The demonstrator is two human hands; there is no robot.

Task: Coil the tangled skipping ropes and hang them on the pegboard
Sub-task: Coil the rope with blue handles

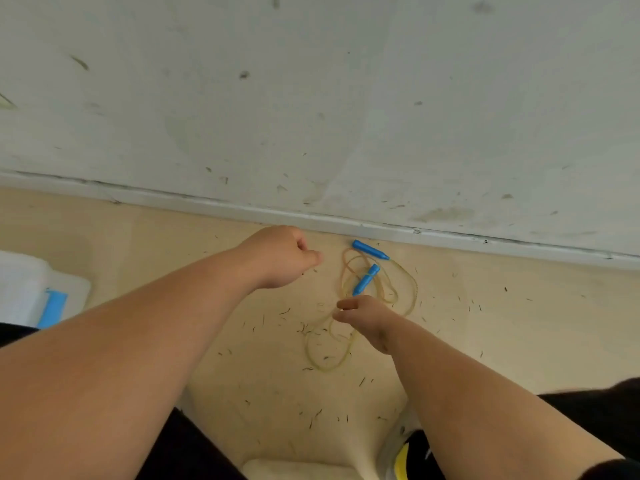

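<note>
On the floor [221, 382], just beside the skirting board [207, 199], right of centre: one skipping rope [362, 286], thin tan cord in loose overlapping loops. Far blue handle [370, 250] is almost against the skirting. The near blue handle [371, 271] lies across the loops.

Left hand [280, 256] is a curled fist above the floor, left of the tangle, with nothing visible in it. Right hand [365, 317] is over the near side of the loops, fingers [343, 304] pointing left close to the cord. Can't tell whether they pinch it. No pegboard in view.

Risks as I read it:
- Lifting from a mid-cord point probably drags the near handle through the loops and cinches a knot. Better to find a handle end first.
- The cord is close to the floor colour, so it's easy to grab two strands at once or miss a crossing.
- Small dark bits of debris [304, 329] are scattered around and could get wound into the coil.
- The lowest loop [323, 368] runs toward the person, and a shoe [398, 455] is near right. Stepping on it mid-pull would jerk the tangle tight.
- White tub [20, 285] sits far left, well apart, so no issue.
</note>
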